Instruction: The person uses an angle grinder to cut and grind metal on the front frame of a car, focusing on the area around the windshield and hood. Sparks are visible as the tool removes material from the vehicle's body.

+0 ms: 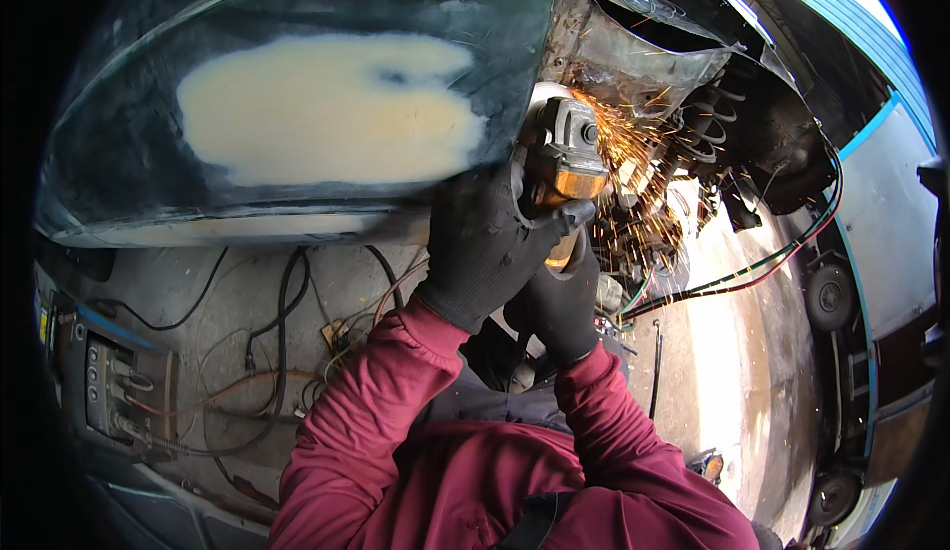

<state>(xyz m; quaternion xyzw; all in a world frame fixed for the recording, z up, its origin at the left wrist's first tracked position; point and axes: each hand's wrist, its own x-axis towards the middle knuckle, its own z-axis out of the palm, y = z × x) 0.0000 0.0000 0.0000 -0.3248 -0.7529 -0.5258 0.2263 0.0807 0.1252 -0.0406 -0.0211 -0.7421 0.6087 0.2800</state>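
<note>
An angle grinder point(574, 149) with a grey metal head and an orange-and-black body is gripped in both my black-gloved hands. My left hand point(485, 238) wraps round its front part, close to the head. Behind it, my right hand point(559, 307) closes round the rear of the body, its fingers partly hidden. The pale disc point(547, 95) meets the bare metal edge beside the dark green car door point(327, 5). Orange sparks point(633, 144) spray right and down from the contact. A large cream filler patch point(327, 109) covers the door's middle.
Right of the grinder lie the rusty wheel-arch metal point(633, 70) and a coil spring point(717, 119). Green and red hoses point(772, 261) cross the right side. Black cables point(282, 352) lie on the concrete floor near a welding machine point(119, 387). A wheeled frame point(829, 298) stands far right.
</note>
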